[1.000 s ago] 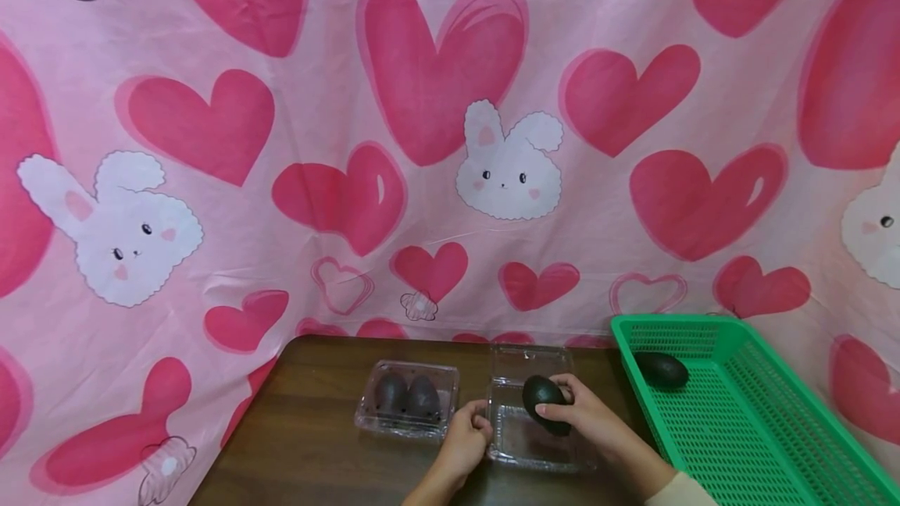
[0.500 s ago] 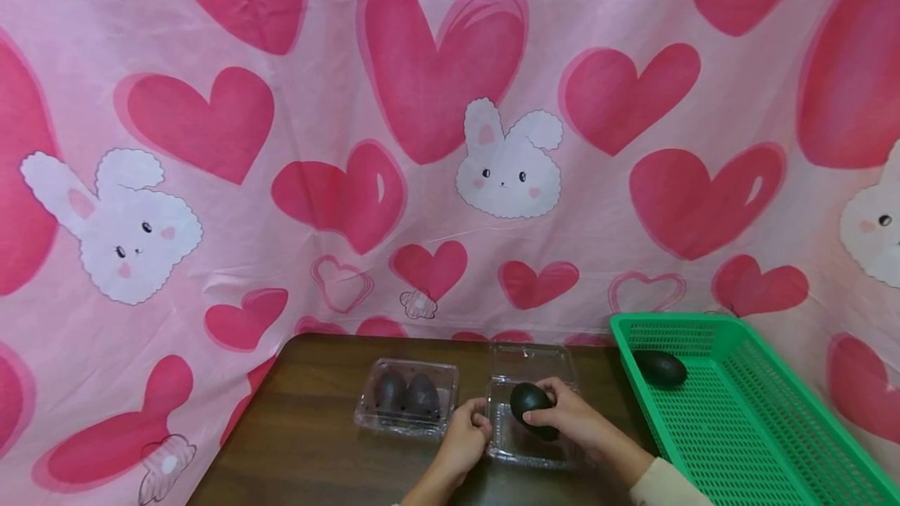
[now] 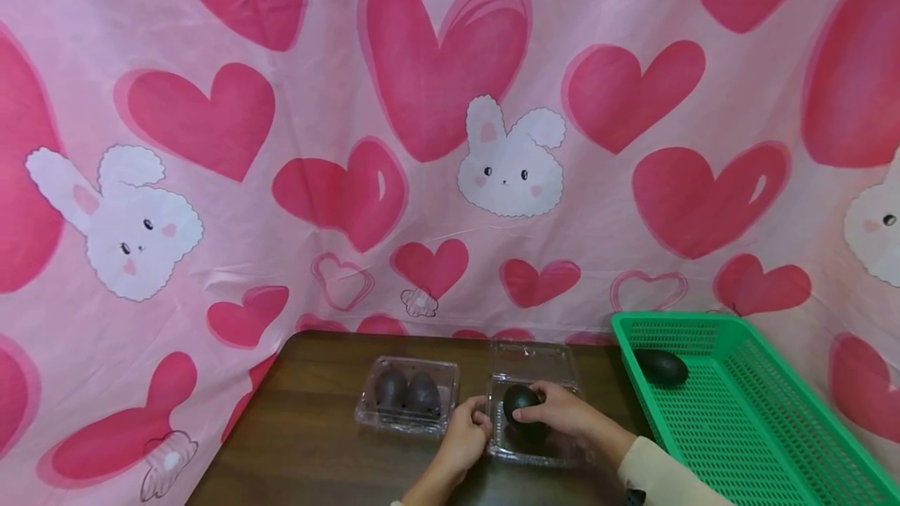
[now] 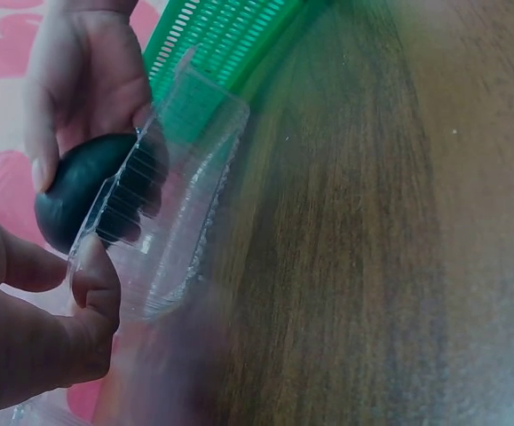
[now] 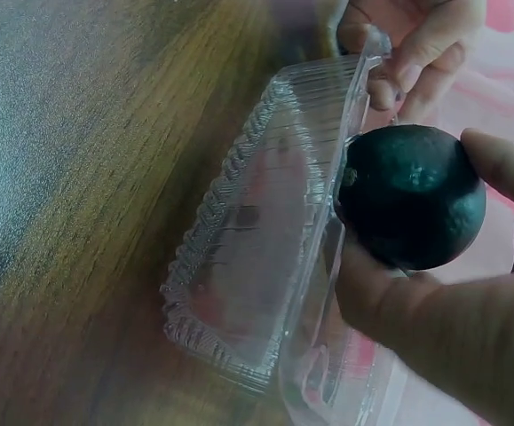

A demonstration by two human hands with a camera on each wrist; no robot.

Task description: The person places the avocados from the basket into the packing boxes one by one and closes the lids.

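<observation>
A dark avocado [image 3: 519,404] is gripped between the thumb and fingers of my right hand [image 3: 562,410], at the opening of a clear plastic clamshell box [image 3: 506,450]. The box's lid [image 3: 530,359] lies folded back, away from me. In the right wrist view the avocado [image 5: 412,195] overlaps the box's rim, with its stem end toward the box. My left hand [image 3: 466,436] pinches the box's left rim between thumb and fingers, as the left wrist view shows with the thumb [image 4: 95,275] over the edge.
Left of my left hand stands a second clear box [image 3: 408,422], closed, with two avocados [image 3: 422,394] inside. A green plastic basket [image 3: 731,326] stands to the right, holding one avocado [image 3: 664,367] near its far left corner. Behind the brown table [image 3: 316,443] hangs a pink cloth with hearts.
My right hand has carried the avocado left and slightly down, further over the left part of the open box. My left hand keeps its hold on the rim.
</observation>
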